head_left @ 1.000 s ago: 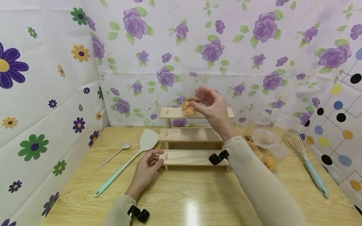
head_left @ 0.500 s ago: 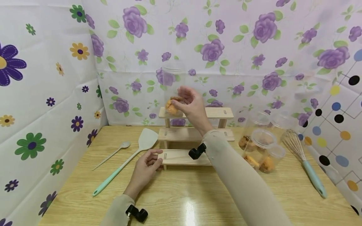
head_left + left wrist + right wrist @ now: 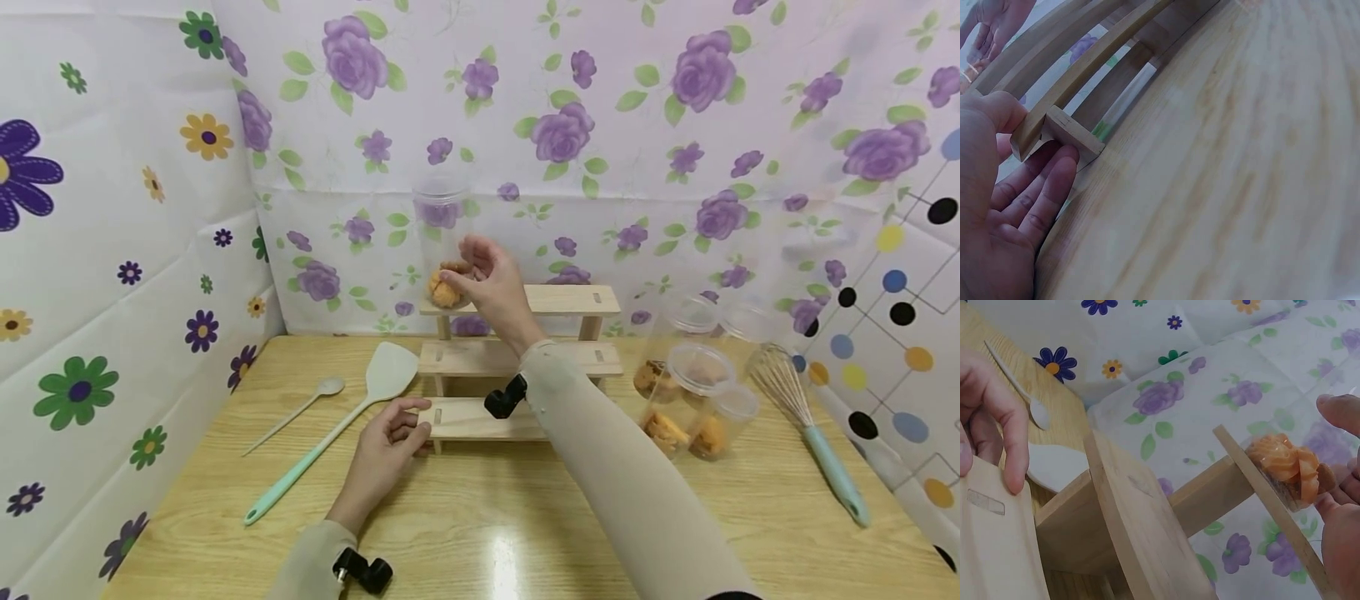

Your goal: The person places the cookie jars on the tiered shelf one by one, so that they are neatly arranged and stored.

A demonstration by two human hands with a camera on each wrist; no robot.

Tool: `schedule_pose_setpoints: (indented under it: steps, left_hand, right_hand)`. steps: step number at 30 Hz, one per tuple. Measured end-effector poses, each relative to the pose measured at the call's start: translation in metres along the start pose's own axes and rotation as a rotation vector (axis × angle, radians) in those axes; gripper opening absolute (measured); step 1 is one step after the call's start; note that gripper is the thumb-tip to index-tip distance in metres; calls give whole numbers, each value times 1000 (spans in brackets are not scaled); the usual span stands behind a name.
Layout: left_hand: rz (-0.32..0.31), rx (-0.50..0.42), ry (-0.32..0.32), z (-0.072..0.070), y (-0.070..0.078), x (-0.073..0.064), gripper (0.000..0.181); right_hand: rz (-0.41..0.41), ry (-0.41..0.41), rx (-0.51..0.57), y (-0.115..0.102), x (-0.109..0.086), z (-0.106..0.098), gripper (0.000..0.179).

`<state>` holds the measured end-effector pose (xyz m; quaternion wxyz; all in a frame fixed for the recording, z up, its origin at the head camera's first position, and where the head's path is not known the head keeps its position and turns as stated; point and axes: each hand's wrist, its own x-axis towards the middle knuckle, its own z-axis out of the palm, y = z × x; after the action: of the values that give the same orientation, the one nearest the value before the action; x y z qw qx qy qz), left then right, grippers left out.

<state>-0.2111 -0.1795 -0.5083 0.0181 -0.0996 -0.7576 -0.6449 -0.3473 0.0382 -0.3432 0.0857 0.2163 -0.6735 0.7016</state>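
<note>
A three-step wooden display stand [image 3: 517,357] is on the table. My right hand [image 3: 497,279] grips a tall clear lidded jar [image 3: 441,218], upright at the left end of the top step. Orange cookies [image 3: 1282,459] fill only its bottom, right at the step's surface in the right wrist view. My left hand [image 3: 386,442] holds the left end of the lowest step [image 3: 1072,94], thumb and index finger at the board, other fingers under it by the short leg [image 3: 1072,134].
Several clear jars with cookies [image 3: 701,367] are grouped right of the stand, beside a whisk [image 3: 813,442]. To the left lie a white spatula [image 3: 392,371] with a mint handle and a thin spoon [image 3: 330,386]. Flowered cloth [image 3: 645,167] hangs behind the table.
My right hand has carried the jar leftward along the top step, then slightly lower at its left end. My left hand stays at the lowest step.
</note>
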Motion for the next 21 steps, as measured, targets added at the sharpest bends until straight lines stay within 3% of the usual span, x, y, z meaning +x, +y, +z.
schedule_pose_setpoints:
  steps: [10, 21]
  left_hand:
    - [-4, 16, 2, -1, -1, -2, 32]
    - [-5, -4, -10, 2, 0, 0, 32]
  right_hand:
    - [54, -16, -51, 1, -5, -3, 92]
    - [-42, 67, -53, -1, -17, -16, 94]
